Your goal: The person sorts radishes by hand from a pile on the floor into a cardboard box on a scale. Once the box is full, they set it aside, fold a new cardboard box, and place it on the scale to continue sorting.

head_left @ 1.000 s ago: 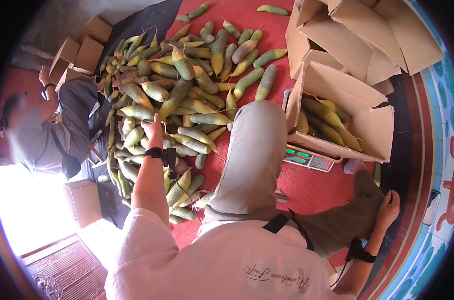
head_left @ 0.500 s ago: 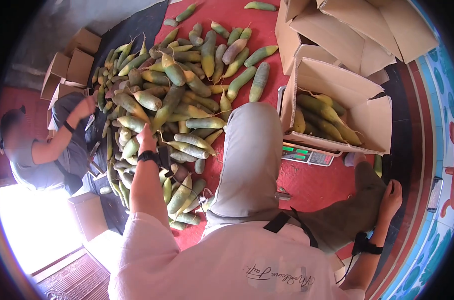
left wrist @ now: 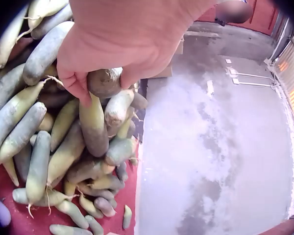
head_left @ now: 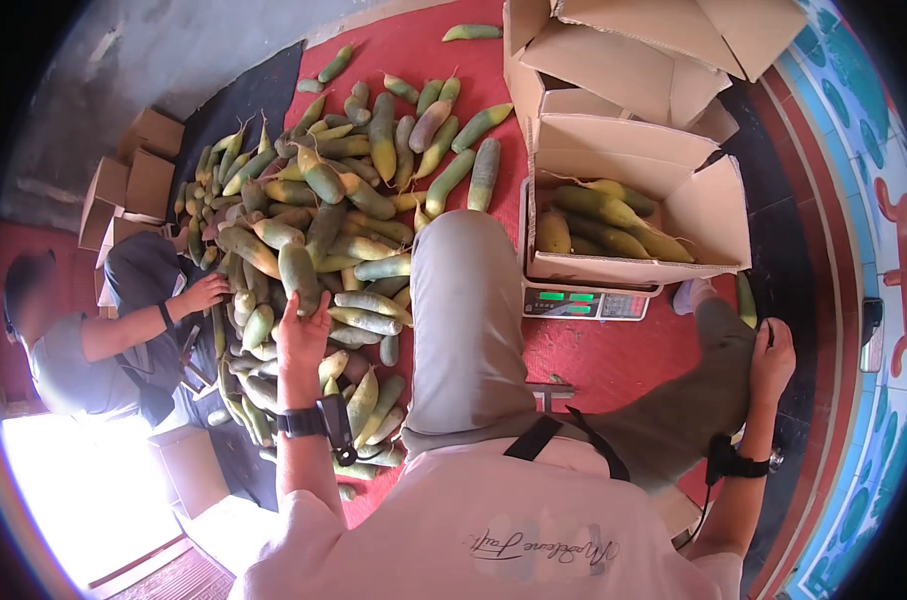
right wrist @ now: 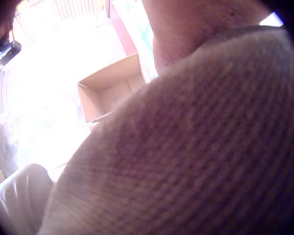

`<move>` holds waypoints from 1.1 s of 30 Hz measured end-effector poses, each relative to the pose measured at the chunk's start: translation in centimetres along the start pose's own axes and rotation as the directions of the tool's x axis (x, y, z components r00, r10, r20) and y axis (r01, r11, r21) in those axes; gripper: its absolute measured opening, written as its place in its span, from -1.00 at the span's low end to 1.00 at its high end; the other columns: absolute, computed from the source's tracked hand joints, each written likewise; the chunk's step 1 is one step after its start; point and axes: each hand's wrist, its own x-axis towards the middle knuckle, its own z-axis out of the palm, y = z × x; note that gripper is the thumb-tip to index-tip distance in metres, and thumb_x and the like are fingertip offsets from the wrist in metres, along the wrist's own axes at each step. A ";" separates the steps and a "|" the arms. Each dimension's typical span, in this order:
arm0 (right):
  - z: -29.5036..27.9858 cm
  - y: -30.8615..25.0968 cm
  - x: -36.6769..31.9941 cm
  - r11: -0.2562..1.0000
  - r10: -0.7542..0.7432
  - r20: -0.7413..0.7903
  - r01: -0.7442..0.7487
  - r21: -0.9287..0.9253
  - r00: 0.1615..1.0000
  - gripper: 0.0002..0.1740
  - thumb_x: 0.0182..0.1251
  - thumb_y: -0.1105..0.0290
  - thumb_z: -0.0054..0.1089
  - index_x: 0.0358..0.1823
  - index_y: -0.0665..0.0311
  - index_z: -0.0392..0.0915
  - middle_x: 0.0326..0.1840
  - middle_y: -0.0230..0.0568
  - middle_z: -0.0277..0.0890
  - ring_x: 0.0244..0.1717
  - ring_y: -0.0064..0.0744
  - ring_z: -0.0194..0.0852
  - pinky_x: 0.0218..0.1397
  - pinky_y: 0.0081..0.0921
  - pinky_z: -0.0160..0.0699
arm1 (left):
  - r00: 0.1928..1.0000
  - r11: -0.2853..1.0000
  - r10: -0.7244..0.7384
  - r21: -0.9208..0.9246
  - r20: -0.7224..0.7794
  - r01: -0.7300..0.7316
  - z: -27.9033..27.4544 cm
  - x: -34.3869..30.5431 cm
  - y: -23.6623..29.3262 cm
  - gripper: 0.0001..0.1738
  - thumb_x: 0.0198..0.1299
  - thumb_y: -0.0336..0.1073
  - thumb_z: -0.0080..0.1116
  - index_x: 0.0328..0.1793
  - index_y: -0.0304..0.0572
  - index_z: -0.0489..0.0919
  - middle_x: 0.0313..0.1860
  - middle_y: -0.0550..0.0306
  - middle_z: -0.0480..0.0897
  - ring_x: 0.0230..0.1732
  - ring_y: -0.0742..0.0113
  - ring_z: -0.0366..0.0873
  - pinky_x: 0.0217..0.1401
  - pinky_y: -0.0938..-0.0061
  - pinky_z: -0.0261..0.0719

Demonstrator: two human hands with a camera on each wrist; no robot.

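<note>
My left hand (head_left: 303,335) grips a thick green radish (head_left: 298,272) by its near end, over the big pile of radishes (head_left: 363,245). In the left wrist view, the thumb and fingers of that hand (left wrist: 122,39) curl round the blunt brownish end of the held radish (left wrist: 105,82); its far end is hidden by the hand. My right hand (head_left: 771,362) rests at the knee of my bent leg and holds nothing; the right wrist view shows mostly trouser cloth (right wrist: 186,142) and part of that hand's skin.
To the right, an open cardboard box (head_left: 663,150) with several radishes stands on a scale (head_left: 583,303) with lit green digits. More open boxes (head_left: 623,60) are behind it. Across the pile another person (head_left: 103,335) sits and reaches toward the radishes. My raised knee (head_left: 463,300) separates pile and scale.
My left hand has drawn back from the pile toward me, now with a radish in its grip. The other person's arm has come forward to the pile. The head view has shifted.
</note>
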 end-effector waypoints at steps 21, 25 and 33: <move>-1.3 0.9 -1.4 0.976 0.149 -0.102 -0.130 0.176 0.984 -0.90 0.21 0.44 0.07 -0.31 0.32 0.50 -0.35 -0.02 0.48 -0.32 0.05 0.47 -0.26 -0.20 0.43 | 0.558 0.578 -0.606 0.796 0.567 -0.180 29.5 -8.3 -9.6 -0.56 0.26 -0.13 0.08 0.08 -0.36 0.40 -0.03 0.05 0.55 -0.11 0.12 0.61 -0.18 0.51 0.45; -1.5 1.2 -1.5 0.973 0.167 -0.114 -0.145 0.179 0.979 -0.90 0.21 0.43 0.07 -0.31 0.29 0.50 -0.35 -0.03 0.49 -0.32 0.05 0.47 -0.27 -0.20 0.43 | 0.541 0.443 -0.687 0.870 0.485 -0.217 33.7 -6.0 -14.4 -0.53 0.22 -0.11 0.12 0.06 -0.35 0.40 -0.05 0.08 0.55 -0.13 0.12 0.62 -0.20 0.54 0.44; -1.5 1.1 -1.5 0.956 0.203 -0.085 -0.178 0.233 0.976 -0.91 0.19 0.44 0.10 -0.30 0.29 0.50 -0.36 -0.06 0.50 -0.33 0.01 0.48 -0.27 -0.21 0.43 | 0.662 0.200 -0.620 0.901 0.421 -0.385 38.9 -3.1 -23.0 -0.47 0.22 -0.16 0.11 0.20 -0.35 0.31 0.04 -0.01 0.49 -0.02 0.04 0.58 -0.16 0.44 0.50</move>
